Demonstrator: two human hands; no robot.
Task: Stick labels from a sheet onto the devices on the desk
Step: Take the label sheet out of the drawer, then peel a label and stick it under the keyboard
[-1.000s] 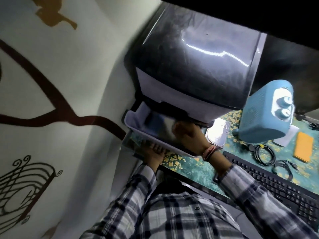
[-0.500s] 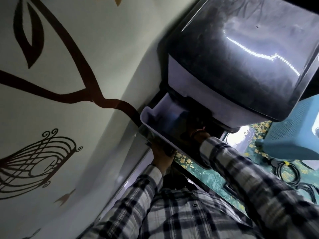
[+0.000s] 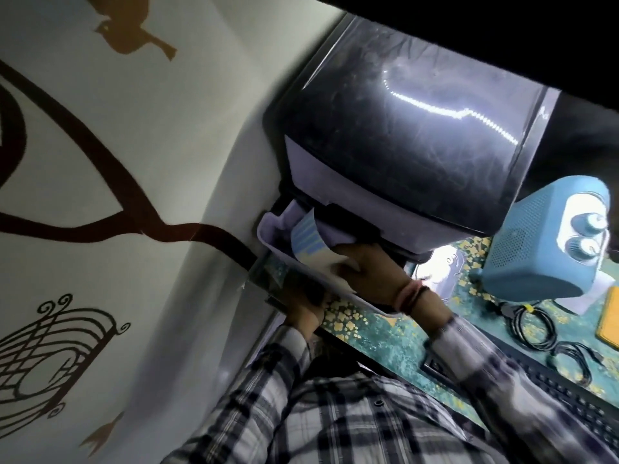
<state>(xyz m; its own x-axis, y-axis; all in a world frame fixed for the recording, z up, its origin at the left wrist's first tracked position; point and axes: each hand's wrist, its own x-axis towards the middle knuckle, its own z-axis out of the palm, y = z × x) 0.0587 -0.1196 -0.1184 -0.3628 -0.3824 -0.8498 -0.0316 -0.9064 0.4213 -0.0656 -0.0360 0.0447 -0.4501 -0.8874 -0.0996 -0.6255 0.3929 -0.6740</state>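
The person is leaning in over the left end of the desk (image 3: 395, 346), which is wearing a green cloth with yellow flowers. A big dark printer (image 3: 402, 135) is sitting against the wall, and its pale tray (image 3: 278, 242) is jutting out at the front towards the person.

The right hand (image 3: 368, 272) is reaching into that tray, fingers closed on the label sheet (image 3: 310, 244). The sheet is standing up out of the tray, curling a little, with rows of blue labels showing on its upper part and bare white backing below. It is lying just left of the hand, its lower corner pinched under the fingers, its top edge touching or nearly touching the printer's front. A band of threads is sitting round that wrist, and the checked sleeve (image 3: 502, 370) is running back along the desk edge.

The left hand (image 3: 303, 313) is lower down, under the tray's near edge, at the desk's corner. It is looking curled against the underside, but I cannot tell whether it is actually gripping anything.

Further right on the cloth, a blue heater (image 3: 536, 249) with two knobs is standing, some black cables (image 3: 532, 326) are lying coiled just in front of it, and a black keyboard (image 3: 569, 406) is lying along the near edge.
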